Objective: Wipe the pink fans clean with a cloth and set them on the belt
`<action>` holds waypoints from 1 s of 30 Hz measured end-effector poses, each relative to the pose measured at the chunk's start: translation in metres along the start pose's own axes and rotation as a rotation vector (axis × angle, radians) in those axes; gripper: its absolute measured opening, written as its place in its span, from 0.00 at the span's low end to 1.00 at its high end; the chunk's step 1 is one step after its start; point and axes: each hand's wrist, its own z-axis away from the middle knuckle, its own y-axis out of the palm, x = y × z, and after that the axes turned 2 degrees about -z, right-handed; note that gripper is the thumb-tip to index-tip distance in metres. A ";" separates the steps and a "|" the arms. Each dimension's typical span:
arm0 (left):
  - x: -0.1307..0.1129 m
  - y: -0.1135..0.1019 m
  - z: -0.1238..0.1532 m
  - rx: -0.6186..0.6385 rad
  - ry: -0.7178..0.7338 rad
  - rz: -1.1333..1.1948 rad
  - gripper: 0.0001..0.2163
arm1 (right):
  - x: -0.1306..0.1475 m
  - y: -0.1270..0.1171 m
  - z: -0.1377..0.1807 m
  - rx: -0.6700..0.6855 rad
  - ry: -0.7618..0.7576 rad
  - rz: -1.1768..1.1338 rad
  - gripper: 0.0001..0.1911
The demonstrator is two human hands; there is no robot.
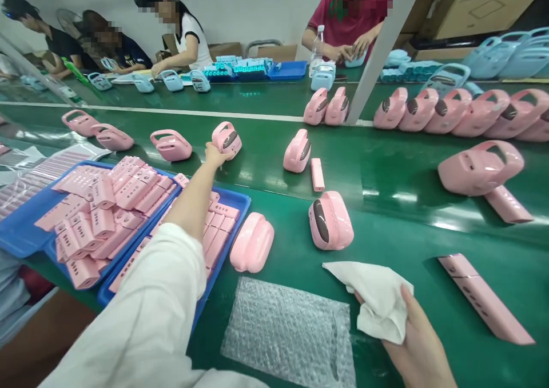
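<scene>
My left hand [215, 155] reaches far across the green bench, its fingers closed on a pink handled device [228, 139] with a dark panel. Close to my body, my right hand [414, 334] grips a white cloth [380, 296]. Between the hands lie two more pink devices, one with its dark panel showing [333, 221] and one plain side up [252, 242]. A sheet of bubble wrap [291, 328] is spread in front of me. To the right of the cloth rests a long pink bar-shaped piece [484, 296] with dark buttons.
Blue trays [21, 228] at left hold many pink bar-shaped pieces [103, 205]. Several pink devices [454, 111] line up at back right, beside a slanted white post [381, 45]. Across the bench, co-workers [189, 39] handle light blue devices [171, 80].
</scene>
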 end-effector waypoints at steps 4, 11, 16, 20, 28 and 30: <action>-0.024 -0.024 0.032 -0.002 0.003 -0.053 0.43 | -0.001 0.001 0.003 0.092 0.035 0.048 0.26; -0.098 -0.020 0.201 0.638 1.369 -0.363 0.30 | -0.004 0.011 0.014 0.152 -0.063 0.004 0.18; -0.133 0.011 0.262 0.655 1.541 -0.802 0.14 | 0.004 0.012 0.017 0.162 -0.202 -0.052 0.16; -0.137 -0.002 0.273 0.611 1.388 -0.863 0.12 | 0.018 0.009 0.021 0.107 -0.350 -0.164 0.14; -0.080 -0.022 0.322 0.718 0.900 -0.413 0.16 | -0.001 0.008 0.017 0.056 -0.812 0.111 0.17; -0.062 -0.016 0.332 0.721 0.820 -0.299 0.15 | -0.014 0.006 0.015 0.066 -0.954 0.356 0.17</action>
